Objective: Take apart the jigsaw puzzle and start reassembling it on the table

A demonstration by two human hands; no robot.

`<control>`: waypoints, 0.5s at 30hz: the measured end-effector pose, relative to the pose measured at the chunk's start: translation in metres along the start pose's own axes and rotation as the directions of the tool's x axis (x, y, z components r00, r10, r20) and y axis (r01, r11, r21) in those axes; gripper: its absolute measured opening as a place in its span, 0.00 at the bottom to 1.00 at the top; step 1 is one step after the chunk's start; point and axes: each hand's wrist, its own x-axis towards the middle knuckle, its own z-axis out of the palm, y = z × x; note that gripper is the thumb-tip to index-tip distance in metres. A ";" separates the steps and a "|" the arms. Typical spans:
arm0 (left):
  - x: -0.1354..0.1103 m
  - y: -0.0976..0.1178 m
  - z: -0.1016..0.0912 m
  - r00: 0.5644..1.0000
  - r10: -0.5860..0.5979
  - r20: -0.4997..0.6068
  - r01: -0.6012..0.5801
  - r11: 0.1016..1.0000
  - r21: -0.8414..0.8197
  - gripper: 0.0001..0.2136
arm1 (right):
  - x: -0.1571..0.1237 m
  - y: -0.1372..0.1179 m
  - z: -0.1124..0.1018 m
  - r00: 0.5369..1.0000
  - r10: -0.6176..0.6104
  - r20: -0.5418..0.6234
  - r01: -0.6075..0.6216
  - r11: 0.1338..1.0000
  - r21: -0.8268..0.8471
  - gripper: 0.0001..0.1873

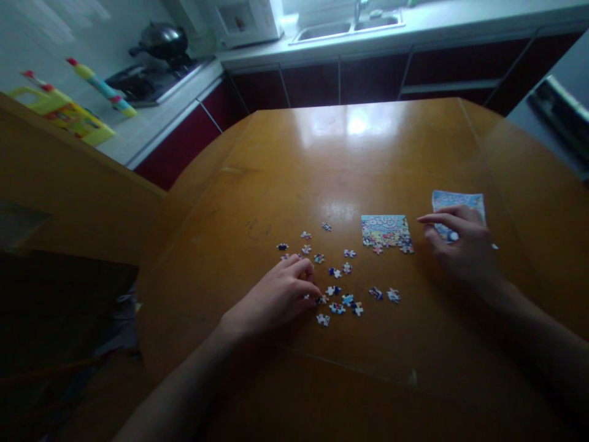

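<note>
Loose jigsaw puzzle pieces (337,308) lie scattered on the wooden table. Among them rests my left hand (289,287), its fingers curled and the thumb and index tip closed at a small jigsaw piece (321,299), which they partly cover. To the right is a partly joined jigsaw puzzle (385,231) with a straight top edge and an uneven lower edge. My right hand (464,240) hovers at its right side, thumb and index apart with nothing between them. That hand partly hides a light-blue picture sheet (458,199).
The brown table (294,166) has a rounded outline. Behind it runs a counter with a sink (322,31) and a white microwave (246,21). At the left are a stove with a dark wok (163,40), a yellow jug (64,113) and a colourful bottle (102,88).
</note>
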 end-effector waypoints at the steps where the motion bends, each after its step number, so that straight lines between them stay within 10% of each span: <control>1: 0.001 0.001 0.003 1.000 -0.004 -0.007 0.004 1.000 -0.006 0.03 | 0.000 0.000 0.000 1.000 0.006 0.005 -0.006 1.000 0.002 0.08; 15: 0.002 -0.006 0.006 0.996 0.000 -0.090 -0.002 1.000 -0.023 0.05 | 0.000 -0.001 -0.001 1.000 -0.008 0.000 0.008 1.000 0.014 0.07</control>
